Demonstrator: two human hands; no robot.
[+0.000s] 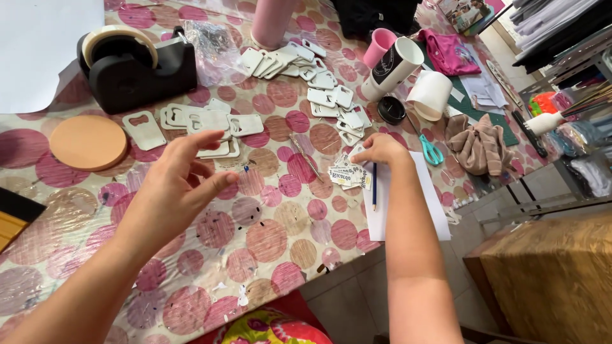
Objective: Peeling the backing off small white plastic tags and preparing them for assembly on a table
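Note:
My left hand (175, 185) hovers above the pink-dotted tablecloth (268, 236) with fingers spread and nothing visible in it, just in front of a pile of white flat card-shaped blanks (210, 124). My right hand (380, 151) rests with fingers curled on a small stack of printed paper cut-outs (347, 175) lying at the edge of a white sheet (408, 210). A blue pencil (374, 185) lies on that sheet beside my right wrist. A thin metal tool (306, 158) lies on the cloth between my hands.
A black tape dispenser (137, 64) and a round cork coaster (88, 142) sit at the left. More white blanks (325, 89), a tipped paper cup (394, 67), a pink cup (380, 46), a black lid (391, 109), green-handled scissors (431, 151) and a brown cloth (478, 145) lie farther off. The table edge runs along the right.

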